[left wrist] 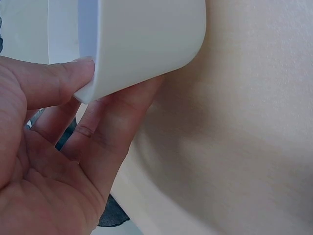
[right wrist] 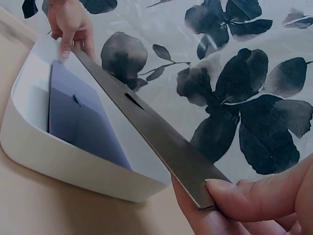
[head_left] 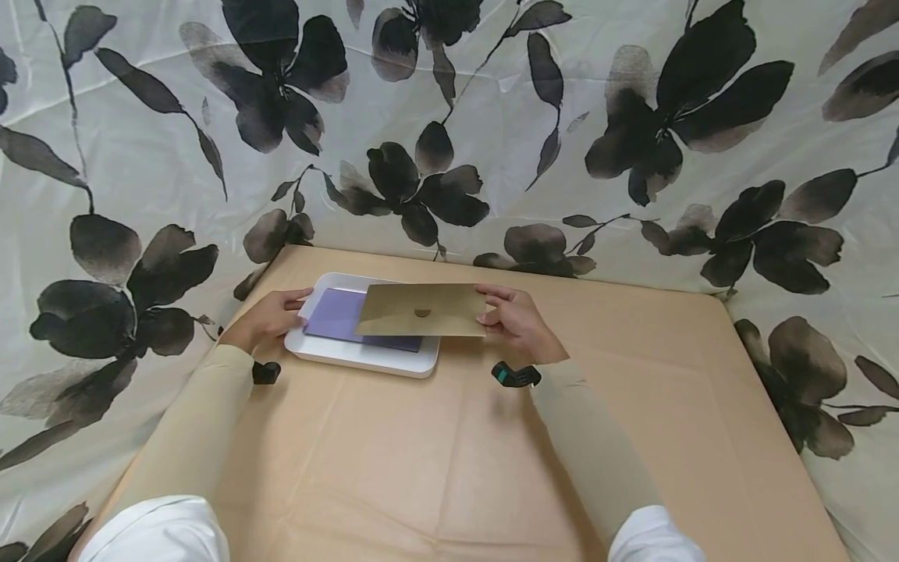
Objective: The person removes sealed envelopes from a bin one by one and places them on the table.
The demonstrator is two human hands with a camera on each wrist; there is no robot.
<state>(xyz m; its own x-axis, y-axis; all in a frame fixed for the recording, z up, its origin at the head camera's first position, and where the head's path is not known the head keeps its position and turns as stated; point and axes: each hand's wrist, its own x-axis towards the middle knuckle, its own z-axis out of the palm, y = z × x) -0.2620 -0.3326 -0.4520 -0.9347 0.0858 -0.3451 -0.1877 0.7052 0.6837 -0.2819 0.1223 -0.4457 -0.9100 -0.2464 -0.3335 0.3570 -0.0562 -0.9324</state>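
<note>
My left hand (head_left: 263, 316) grips a white rounded tray (head_left: 372, 364) by its left end. In the left wrist view the thumb lies over the tray's rim (left wrist: 146, 39) and the fingers reach underneath. Inside the tray lies a flat purple envelope (head_left: 337, 312) with a small notch, which shows more fully in the right wrist view. My right hand (head_left: 520, 321) pinches the right end of a flat gold envelope (head_left: 386, 308), thumb on top. That gold envelope (right wrist: 166, 134) is held above the tray, tilted, overlapping the purple one in the head view; a half-round notch marks its middle.
A tan-covered table (head_left: 379, 468) extends in front and to the right of the tray. Behind it hangs a pale curtain (head_left: 534, 211) with dark flowers, which also runs along both sides. Dark bands (head_left: 516, 376) circle the wrists.
</note>
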